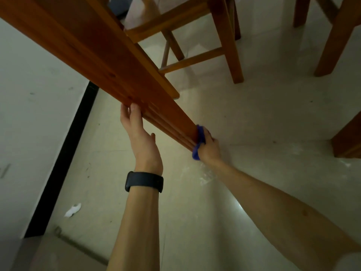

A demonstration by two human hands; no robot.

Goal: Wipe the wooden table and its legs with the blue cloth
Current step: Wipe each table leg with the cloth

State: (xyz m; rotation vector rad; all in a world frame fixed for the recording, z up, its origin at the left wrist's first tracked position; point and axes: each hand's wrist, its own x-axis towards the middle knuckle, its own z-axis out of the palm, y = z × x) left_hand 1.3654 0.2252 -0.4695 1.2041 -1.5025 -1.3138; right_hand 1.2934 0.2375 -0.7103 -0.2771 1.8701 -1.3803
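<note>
At the bottom end of the table leg (117,75), just above the floor (254,124), we have the blue cloth (200,136) bunched against the wood. The right hand (210,148) grips it there and holds it onto the leg's lower end. A tail of cloth hangs out below the palm. The right fingers curl round the far side, mostly hidden, so we cannot tell how far they spread.

The left hand (140,137) holds the same leg higher up. Its thumb (134,108) lies flat on the near face and the other fingers wrap behind the left edge, close together. There is a black wristband (144,181) on that wrist. The two hands are apart along the leg and not touching.

The leg runs diagonally from upper left down to the cloth, and it has grooves along its length.

- Wooden chair (224,45) stands behind the leg, feet on the floor.
- Two more wooden legs sit at right, one far (336,36) and one near (347,139).
- Pale wall (29,114) with a black baseboard (64,153) is on the left.
- White scrap (73,210) lies on the floor beside the baseboard.
</note>
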